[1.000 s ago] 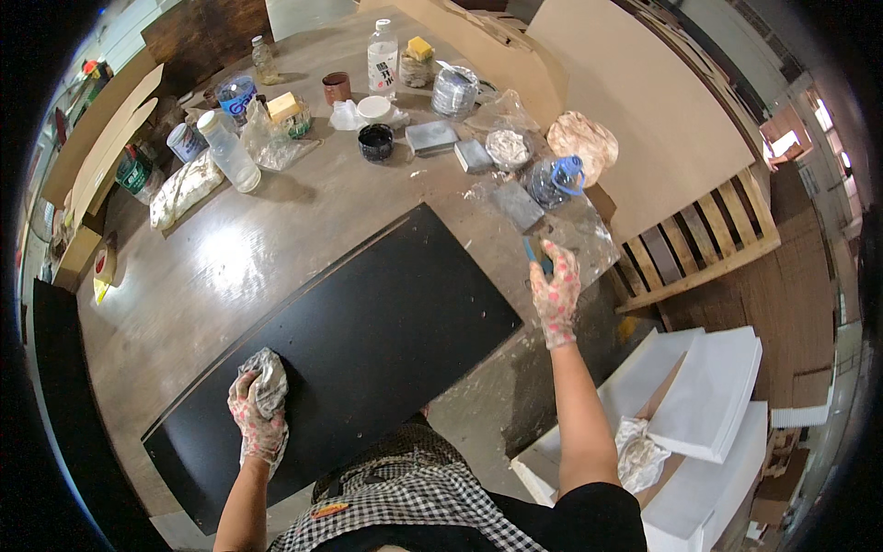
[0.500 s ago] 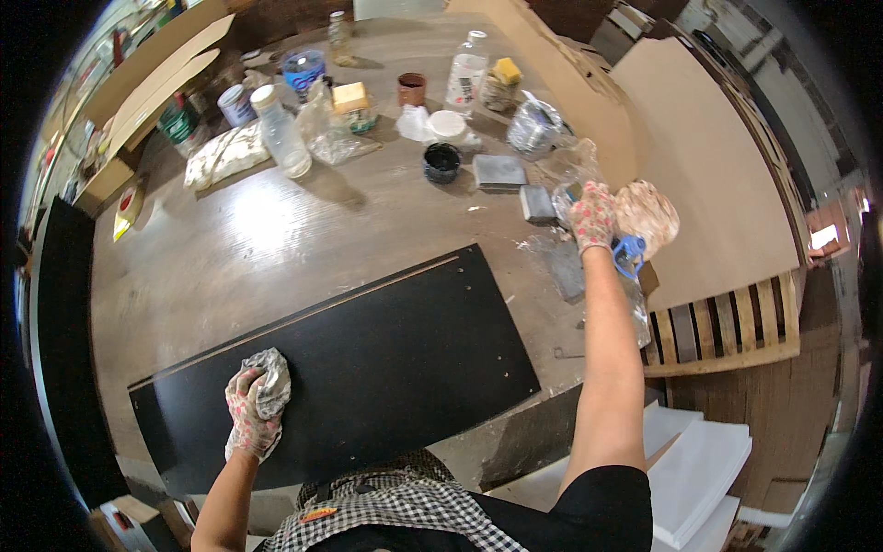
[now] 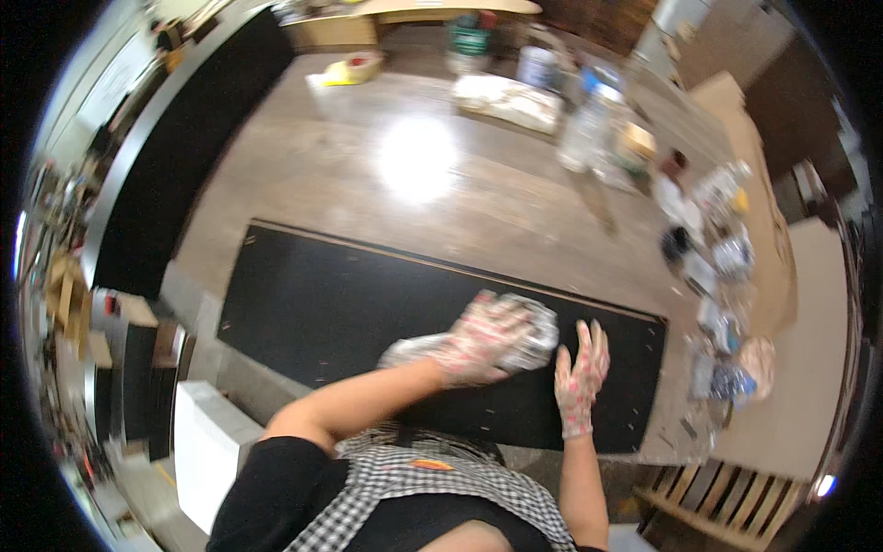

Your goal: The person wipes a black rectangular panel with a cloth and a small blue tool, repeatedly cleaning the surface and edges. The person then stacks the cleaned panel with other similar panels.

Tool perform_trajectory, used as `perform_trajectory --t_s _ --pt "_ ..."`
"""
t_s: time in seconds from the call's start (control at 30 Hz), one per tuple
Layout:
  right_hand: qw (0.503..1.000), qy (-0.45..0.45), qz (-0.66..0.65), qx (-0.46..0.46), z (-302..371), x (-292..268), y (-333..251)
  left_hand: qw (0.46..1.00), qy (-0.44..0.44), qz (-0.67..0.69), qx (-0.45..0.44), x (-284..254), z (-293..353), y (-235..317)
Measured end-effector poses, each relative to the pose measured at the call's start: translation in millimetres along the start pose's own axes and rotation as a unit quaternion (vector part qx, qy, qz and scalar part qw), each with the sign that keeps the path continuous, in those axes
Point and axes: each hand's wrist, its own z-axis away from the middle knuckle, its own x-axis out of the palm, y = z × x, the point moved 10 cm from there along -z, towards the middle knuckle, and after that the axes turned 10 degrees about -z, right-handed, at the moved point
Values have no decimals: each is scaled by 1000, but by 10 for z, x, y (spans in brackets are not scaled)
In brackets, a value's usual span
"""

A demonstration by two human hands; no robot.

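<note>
A long black panel (image 3: 368, 290) lies across the near side of the table. On it my left hand (image 3: 486, 339), in a pale glove with pink dots, presses a crumpled grey-white rag (image 3: 538, 342) against the surface. Part of the rag is hidden under the palm, and its other end trails out by the wrist. My right hand (image 3: 579, 377), in a matching glove, is just right of the rag, over the panel. Its fingers are stretched out and hold nothing.
Toward the right of the table (image 3: 349, 166) stand a clear bottle (image 3: 582, 129), a black pot (image 3: 676, 244) and plastic wraps. A white packet (image 3: 509, 101) and a tape roll (image 3: 361, 66) lie at the back. A tall black board (image 3: 189, 156) stands left.
The view has turned left. My left hand has slid the rag rightward along the panel. My right hand has come from the wrapped items at the table's right side to the panel.
</note>
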Motion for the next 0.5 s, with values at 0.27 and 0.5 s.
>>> perform_trajectory --t_s 0.27,0.5 --pt "981 -24 194 -13 362 410 3 915 81 -210 -336 -314 2048 -3068" --pt "981 -5 190 -44 363 412 16 704 354 162 -594 -1118 3979 -4421"
